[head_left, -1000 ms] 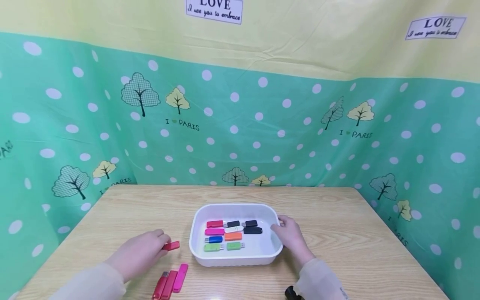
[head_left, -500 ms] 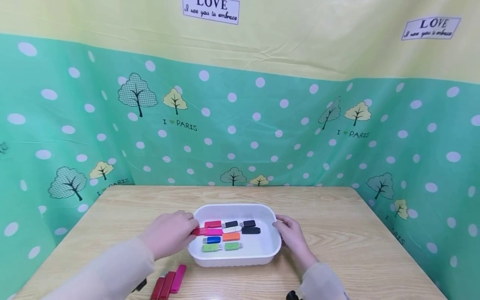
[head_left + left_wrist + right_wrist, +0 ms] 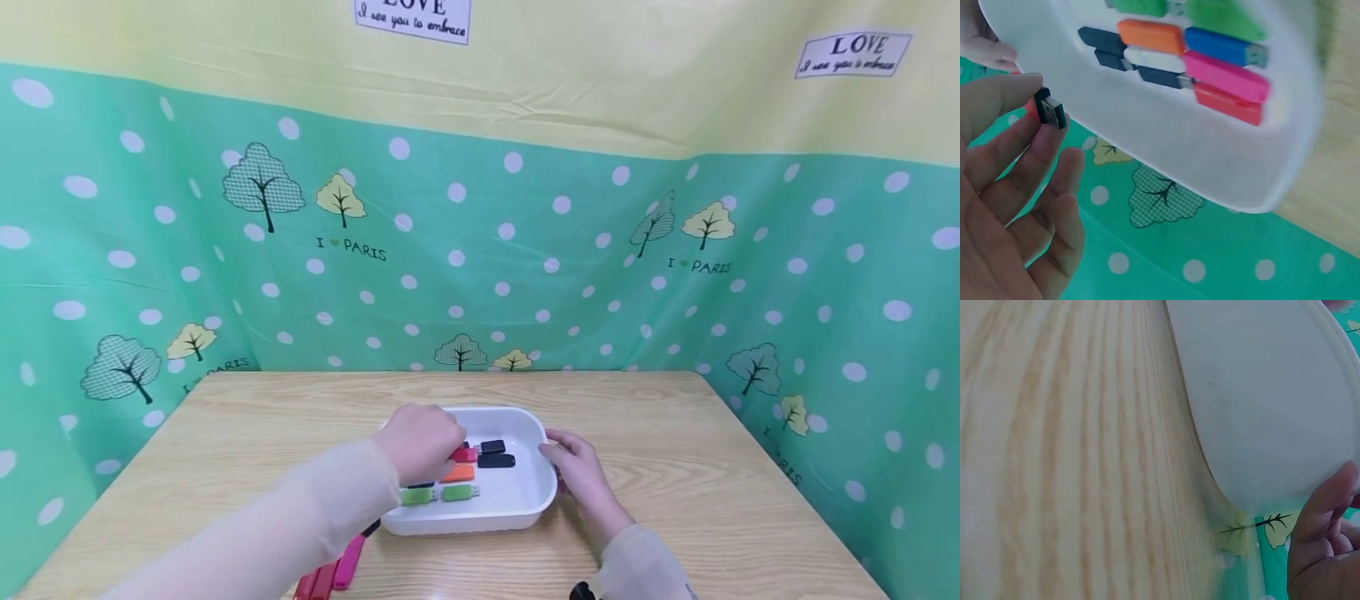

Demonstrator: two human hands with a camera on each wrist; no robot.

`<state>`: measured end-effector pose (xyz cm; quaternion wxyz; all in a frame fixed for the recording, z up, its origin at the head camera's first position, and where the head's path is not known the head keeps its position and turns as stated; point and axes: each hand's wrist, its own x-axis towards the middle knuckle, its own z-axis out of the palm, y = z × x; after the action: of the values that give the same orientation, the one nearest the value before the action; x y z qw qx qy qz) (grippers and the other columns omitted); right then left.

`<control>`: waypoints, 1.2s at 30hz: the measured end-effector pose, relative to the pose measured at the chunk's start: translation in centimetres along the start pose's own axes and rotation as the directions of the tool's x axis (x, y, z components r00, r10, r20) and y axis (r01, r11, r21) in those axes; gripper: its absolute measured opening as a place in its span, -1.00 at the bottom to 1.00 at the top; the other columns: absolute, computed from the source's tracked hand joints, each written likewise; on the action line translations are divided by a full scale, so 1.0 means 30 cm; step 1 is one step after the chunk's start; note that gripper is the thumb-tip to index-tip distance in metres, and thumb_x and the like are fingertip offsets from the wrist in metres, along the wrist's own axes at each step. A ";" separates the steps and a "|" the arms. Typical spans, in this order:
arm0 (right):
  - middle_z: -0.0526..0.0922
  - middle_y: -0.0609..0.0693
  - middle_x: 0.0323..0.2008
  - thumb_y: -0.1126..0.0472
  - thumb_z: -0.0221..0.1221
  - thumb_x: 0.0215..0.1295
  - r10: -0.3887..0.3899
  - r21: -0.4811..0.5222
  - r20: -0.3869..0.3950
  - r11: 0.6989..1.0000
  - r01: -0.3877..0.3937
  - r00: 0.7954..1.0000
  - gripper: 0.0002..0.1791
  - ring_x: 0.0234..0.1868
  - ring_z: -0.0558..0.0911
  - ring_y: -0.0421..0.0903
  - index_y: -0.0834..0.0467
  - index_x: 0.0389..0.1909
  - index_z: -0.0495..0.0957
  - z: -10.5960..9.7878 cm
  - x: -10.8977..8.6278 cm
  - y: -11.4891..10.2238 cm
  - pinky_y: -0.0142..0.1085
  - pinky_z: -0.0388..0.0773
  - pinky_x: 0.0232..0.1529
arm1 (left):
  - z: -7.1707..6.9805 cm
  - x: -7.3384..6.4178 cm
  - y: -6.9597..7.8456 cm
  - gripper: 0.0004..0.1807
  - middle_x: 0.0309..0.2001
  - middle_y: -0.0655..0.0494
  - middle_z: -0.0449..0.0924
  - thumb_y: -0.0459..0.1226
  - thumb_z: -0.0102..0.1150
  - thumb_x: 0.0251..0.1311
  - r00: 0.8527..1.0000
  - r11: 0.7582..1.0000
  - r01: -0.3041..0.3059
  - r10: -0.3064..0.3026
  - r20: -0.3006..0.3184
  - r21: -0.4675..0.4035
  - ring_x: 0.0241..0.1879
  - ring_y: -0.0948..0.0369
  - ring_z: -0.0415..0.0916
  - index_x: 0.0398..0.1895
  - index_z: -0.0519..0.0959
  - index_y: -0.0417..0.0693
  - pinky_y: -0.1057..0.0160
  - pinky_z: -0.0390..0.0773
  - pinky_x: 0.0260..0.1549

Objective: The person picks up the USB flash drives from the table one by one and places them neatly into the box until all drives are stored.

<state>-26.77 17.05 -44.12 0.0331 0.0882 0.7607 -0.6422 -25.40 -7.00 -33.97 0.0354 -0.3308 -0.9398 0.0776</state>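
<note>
My left hand (image 3: pixel 422 442) is over the white plastic basin (image 3: pixel 480 523), pinching a red USB stick (image 3: pixel 465 455) between thumb and fingers. Its metal plug points out from the fingertips in the left wrist view. Rows of USB sticks lie on the basin floor: two black, an orange one (image 3: pixel 457 473), two green ones (image 3: pixel 460 492), and, seen in the left wrist view, a blue one (image 3: pixel 1219 47), a pink one (image 3: pixel 1225 75) and a red one (image 3: pixel 1229 103). At the basin's right end, my right hand (image 3: pixel 583 471) grips the rim, thumb on top.
Left of the basin, a pink USB stick (image 3: pixel 348 562) and red ones (image 3: pixel 322 581) lie on the wooden table (image 3: pixel 637 417), partly behind the left sleeve. A green and yellow patterned curtain (image 3: pixel 480 225) hangs behind the table. A black piece (image 3: pixel 581 592) shows by the right sleeve.
My left hand has carried the red USB stick from the table left of the basin, over its left rim, and rightward above the other sticks. The right hand keeps its grip on the rim.
</note>
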 end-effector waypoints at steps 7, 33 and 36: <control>0.53 -0.01 -0.43 0.21 0.16 0.32 0.007 -0.005 0.006 1.000 -0.007 1.000 -0.49 -0.46 0.50 -0.14 0.32 0.26 0.44 0.000 0.003 0.002 -0.35 0.51 -0.48 | 0.003 0.106 0.021 -0.97 -0.54 0.30 0.61 -0.18 0.38 0.10 0.999 1.000 0.007 -0.006 0.050 -0.013 -0.54 0.34 0.43 -0.44 0.69 0.16 0.37 0.56 -0.44; 0.57 0.01 -0.46 0.25 0.14 0.34 -0.017 -0.031 0.019 0.999 0.017 1.000 -0.52 -0.56 0.50 -0.17 0.37 0.23 0.45 0.001 0.006 -0.007 -0.37 0.48 -0.60 | 0.141 0.271 0.101 -0.90 -0.54 0.27 0.59 -0.09 0.38 0.15 0.997 0.998 0.043 -0.040 0.071 -0.035 -0.52 0.29 0.40 -0.40 0.68 0.14 0.33 0.55 -0.35; 0.60 0.05 -0.43 0.26 0.13 0.34 -0.026 -0.035 0.024 0.999 0.027 0.999 -0.52 -0.57 0.51 -0.16 0.38 0.23 0.44 0.002 0.004 -0.008 -0.37 0.48 -0.63 | 0.145 0.269 0.104 -0.87 -0.57 0.27 0.56 -0.08 0.37 0.16 0.995 0.996 0.064 -0.059 0.080 -0.055 -0.54 0.29 0.40 -0.41 0.68 0.13 0.31 0.54 -0.34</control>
<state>-26.93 16.98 -43.92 0.0351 0.0700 0.7727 -0.6300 -30.28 -0.06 -38.65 -0.0088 -0.2994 -0.9521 0.0624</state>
